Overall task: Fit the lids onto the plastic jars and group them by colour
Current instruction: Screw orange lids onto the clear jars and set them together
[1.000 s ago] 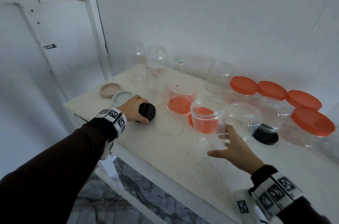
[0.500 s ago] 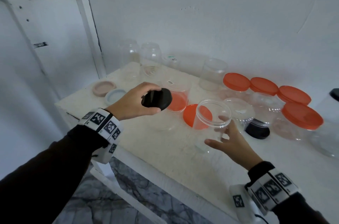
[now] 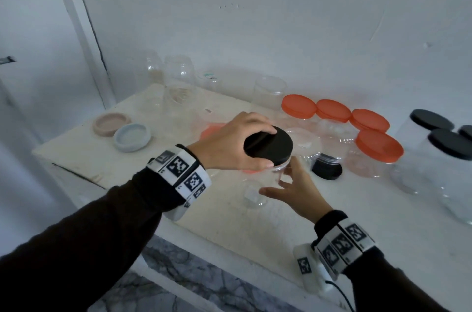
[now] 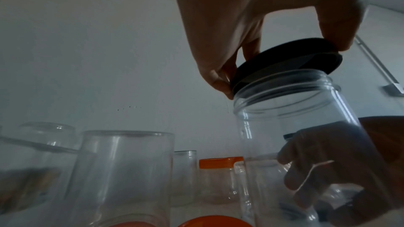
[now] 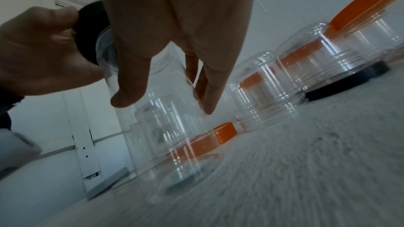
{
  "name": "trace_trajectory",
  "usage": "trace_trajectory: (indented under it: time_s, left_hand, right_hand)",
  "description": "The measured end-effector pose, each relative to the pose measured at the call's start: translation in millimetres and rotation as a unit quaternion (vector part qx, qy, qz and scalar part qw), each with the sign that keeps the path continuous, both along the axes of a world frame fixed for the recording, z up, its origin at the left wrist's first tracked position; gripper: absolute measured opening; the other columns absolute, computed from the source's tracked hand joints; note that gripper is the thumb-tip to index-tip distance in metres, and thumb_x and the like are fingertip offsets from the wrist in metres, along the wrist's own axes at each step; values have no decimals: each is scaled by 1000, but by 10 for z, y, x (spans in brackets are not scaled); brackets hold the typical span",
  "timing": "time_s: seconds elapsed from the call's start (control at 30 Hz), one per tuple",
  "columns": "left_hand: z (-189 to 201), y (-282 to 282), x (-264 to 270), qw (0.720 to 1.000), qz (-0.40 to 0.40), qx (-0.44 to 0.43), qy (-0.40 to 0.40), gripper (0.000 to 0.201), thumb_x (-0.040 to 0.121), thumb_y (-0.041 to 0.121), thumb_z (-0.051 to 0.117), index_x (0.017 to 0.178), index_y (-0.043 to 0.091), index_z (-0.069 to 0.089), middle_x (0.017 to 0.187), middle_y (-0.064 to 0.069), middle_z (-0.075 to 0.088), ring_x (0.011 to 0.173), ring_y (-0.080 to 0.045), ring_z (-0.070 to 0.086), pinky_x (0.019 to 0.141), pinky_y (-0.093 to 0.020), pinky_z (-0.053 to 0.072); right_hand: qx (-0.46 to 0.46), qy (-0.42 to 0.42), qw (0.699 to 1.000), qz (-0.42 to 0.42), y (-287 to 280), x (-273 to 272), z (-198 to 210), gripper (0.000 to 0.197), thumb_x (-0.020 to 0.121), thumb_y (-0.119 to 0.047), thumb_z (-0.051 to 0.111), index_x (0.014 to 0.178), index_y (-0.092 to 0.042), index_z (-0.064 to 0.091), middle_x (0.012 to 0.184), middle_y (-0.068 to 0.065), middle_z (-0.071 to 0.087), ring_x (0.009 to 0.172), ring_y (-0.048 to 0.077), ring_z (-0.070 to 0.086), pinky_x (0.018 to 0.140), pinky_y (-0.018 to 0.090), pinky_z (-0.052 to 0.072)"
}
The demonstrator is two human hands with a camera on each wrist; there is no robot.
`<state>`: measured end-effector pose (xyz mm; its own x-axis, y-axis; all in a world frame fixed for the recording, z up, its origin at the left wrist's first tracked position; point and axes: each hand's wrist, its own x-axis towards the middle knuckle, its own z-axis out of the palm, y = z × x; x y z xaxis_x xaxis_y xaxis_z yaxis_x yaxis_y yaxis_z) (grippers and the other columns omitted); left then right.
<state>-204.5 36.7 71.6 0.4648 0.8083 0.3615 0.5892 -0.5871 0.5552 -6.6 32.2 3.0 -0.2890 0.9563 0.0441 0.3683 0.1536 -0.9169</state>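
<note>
My left hand (image 3: 258, 146) grips a black lid (image 3: 278, 148) from above and holds it on the mouth of a clear plastic jar (image 3: 258, 191). In the left wrist view the black lid (image 4: 288, 61) sits tilted on the rim of the leaning jar (image 4: 295, 127). My right hand (image 3: 275, 180) holds the jar's body from the near side, thumb and fingers curled round it. Through the jar wall the right hand's fingers (image 4: 310, 170) show. The right wrist view has the jar (image 5: 153, 118) under my fingers (image 5: 133, 78), with the lid (image 5: 89, 30) at upper left.
Several orange-lidded jars (image 3: 379, 145) stand to the right, black-lidded jars (image 3: 449, 143) beyond them. An upturned jar on a black lid (image 3: 327, 169) sits close to my right hand. Pink (image 3: 111, 123) and pale blue (image 3: 131, 136) lids lie left. Open jars (image 3: 178, 81) line the wall.
My left hand carried the black lid from the table's left side up and rightward onto the jar's mouth. My right hand took hold of the jar and drew it nearer.
</note>
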Motion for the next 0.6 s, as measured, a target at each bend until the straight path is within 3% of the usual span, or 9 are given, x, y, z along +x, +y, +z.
trace_trajectory:
  time_s: [0.23, 0.33, 0.4, 0.5, 0.6]
  left_hand:
    - [0, 65, 98, 999, 5, -17, 30, 81, 57, 64, 52, 123, 18, 56, 131, 4, 47, 121, -8, 34, 104, -25, 30]
    - [-22, 66, 78, 999, 6, -38, 20, 78, 59, 63, 58, 126, 21, 53, 132, 6, 45, 122, -7, 33, 104, -26, 31]
    - [-48, 60, 56, 999, 9, -50, 6, 81, 62, 55, 72, 131, 22, 45, 135, 7, 41, 125, -8, 33, 106, -27, 31]
    - [-122, 18, 15, 990, 26, -122, -66, 105, 59, 36, 85, 143, 24, 23, 145, 8, 29, 131, -6, 30, 110, -28, 28]
    - [-260, -6, -1, 967, 37, -205, -144, 118, 58, 22, 87, 146, 26, 8, 149, 5, 26, 135, -8, 29, 111, -29, 25]
  right_hand:
    - [3, -4, 1000, 7, 12, -6, 12, 72, 62, -21, 85, 119, -22, 40, 123, 1, 46, 107, 7, 48, 94, 28, 47]
    - [-14, -27, 999, 35, 13, 25, 65, 76, 62, -20, 85, 121, -25, 37, 126, 0, 43, 113, 11, 46, 98, 31, 45]
    - [-32, -46, 996, 71, 22, 89, 187, 84, 58, -22, 86, 122, -27, 33, 130, -2, 40, 118, 12, 44, 98, 28, 43]
    - [-10, -40, 996, 79, 62, 193, 561, 100, 47, -40, 82, 132, -24, 31, 134, -3, 40, 120, 9, 44, 101, 29, 41]
    - [63, -138, 982, 110, 105, 187, 1016, 91, 57, -42, 79, 135, -28, 34, 134, -8, 40, 119, 6, 44, 100, 28, 41]
